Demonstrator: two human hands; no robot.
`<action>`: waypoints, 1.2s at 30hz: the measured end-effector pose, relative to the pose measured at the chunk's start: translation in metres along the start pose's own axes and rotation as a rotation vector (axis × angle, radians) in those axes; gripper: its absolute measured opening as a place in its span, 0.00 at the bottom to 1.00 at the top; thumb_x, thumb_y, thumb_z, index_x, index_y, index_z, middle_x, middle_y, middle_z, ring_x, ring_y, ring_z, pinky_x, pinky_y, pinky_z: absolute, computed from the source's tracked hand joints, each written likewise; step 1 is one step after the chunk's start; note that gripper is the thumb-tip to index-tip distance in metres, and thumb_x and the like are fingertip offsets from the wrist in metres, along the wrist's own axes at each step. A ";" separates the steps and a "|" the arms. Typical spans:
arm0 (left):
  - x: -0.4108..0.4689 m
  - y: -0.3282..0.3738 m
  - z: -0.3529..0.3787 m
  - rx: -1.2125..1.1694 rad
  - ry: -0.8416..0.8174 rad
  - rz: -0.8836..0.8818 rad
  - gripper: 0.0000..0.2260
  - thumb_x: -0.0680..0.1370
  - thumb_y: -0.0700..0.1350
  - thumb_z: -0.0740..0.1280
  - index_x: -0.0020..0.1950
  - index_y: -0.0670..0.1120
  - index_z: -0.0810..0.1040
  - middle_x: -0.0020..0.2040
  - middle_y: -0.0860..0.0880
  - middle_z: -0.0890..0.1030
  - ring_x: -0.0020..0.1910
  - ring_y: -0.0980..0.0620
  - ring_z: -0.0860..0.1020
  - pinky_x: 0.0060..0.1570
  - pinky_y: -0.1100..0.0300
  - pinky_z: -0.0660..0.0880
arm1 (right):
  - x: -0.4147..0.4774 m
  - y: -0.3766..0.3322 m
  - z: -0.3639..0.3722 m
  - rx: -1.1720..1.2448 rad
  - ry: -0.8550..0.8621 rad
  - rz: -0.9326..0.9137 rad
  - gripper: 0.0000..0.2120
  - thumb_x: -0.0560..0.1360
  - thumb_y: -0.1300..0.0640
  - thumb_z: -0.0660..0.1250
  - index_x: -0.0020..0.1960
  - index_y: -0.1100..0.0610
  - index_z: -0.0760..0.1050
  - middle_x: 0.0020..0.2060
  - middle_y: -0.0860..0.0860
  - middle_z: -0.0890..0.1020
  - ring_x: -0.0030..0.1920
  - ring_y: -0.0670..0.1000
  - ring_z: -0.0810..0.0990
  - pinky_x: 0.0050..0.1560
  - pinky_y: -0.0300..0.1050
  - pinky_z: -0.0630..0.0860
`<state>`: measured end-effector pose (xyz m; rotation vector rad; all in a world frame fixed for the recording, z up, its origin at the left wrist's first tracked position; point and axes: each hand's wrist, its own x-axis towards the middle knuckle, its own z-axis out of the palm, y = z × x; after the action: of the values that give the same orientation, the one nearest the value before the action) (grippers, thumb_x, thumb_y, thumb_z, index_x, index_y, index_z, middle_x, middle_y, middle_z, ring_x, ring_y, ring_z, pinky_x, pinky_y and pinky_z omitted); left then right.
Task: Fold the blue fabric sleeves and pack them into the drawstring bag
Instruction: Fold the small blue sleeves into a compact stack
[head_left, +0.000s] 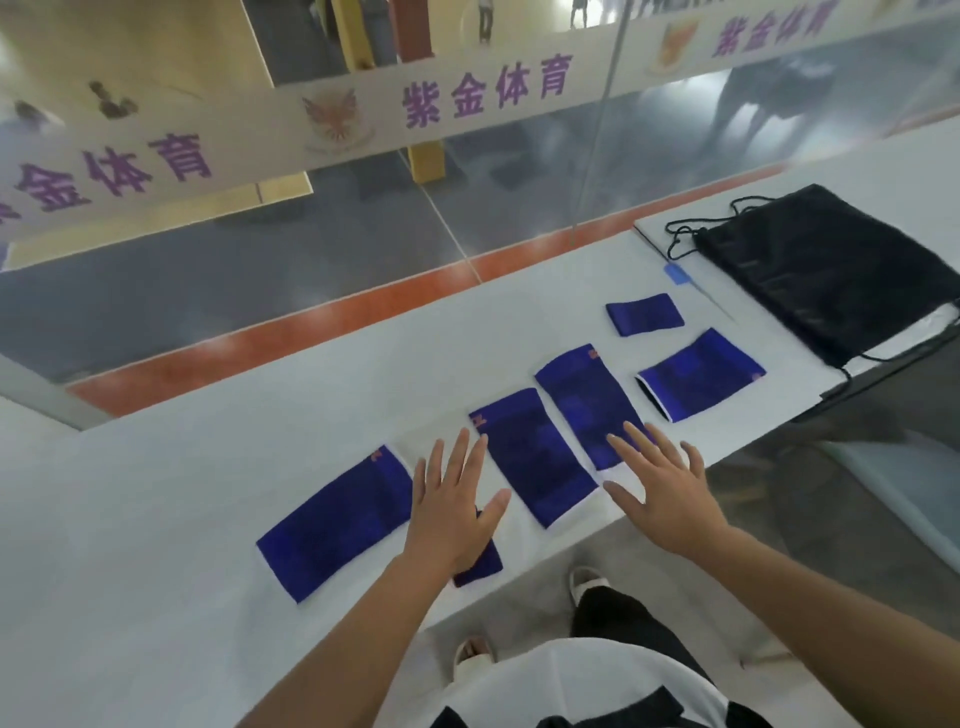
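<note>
Several blue fabric sleeves lie flat on the white table (156, 519): a long one at the left (332, 525), one in the middle (535, 462), another beside it (584, 402), a wider one (698, 382) and a small one (644, 313) farther right. A small dark blue piece (480, 566) lies partly hidden under my left hand. My left hand (454, 512) hovers with fingers spread between the left and middle sleeves. My right hand (667, 493) is open, its fingers over the lower end of the third sleeve. The black drawstring bag (831, 270) lies flat at the far right.
A glass wall with a banner of purple characters runs along the table's far edge. A blue tape tab (675, 272) sits near the bag's cords. The table's near edge is just below my hands, with my feet and the floor beyond it.
</note>
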<state>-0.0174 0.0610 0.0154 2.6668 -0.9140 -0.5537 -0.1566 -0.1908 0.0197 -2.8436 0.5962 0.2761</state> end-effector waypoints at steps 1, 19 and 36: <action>0.013 0.009 -0.002 0.000 -0.007 0.020 0.32 0.82 0.64 0.49 0.81 0.56 0.37 0.81 0.54 0.36 0.80 0.47 0.36 0.77 0.48 0.36 | 0.005 0.010 -0.004 0.012 0.012 0.018 0.31 0.80 0.34 0.49 0.80 0.44 0.55 0.81 0.47 0.54 0.81 0.52 0.45 0.77 0.60 0.43; 0.280 0.187 0.012 0.025 -0.198 -0.058 0.35 0.80 0.56 0.62 0.82 0.53 0.46 0.83 0.51 0.45 0.81 0.44 0.45 0.79 0.47 0.46 | 0.213 0.202 -0.045 0.142 -0.118 0.002 0.30 0.81 0.41 0.58 0.79 0.47 0.55 0.81 0.48 0.55 0.80 0.53 0.49 0.77 0.62 0.47; 0.428 0.243 0.010 -0.189 -0.144 -0.353 0.14 0.75 0.48 0.70 0.60 0.47 0.80 0.58 0.46 0.78 0.60 0.44 0.75 0.57 0.51 0.73 | 0.274 0.235 -0.052 0.162 -0.229 -0.126 0.29 0.79 0.38 0.57 0.78 0.46 0.60 0.80 0.44 0.57 0.80 0.50 0.47 0.76 0.66 0.40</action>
<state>0.1610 -0.3964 -0.0179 2.6496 -0.3958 -0.8721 -0.0002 -0.5160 -0.0342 -2.6308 0.3731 0.4983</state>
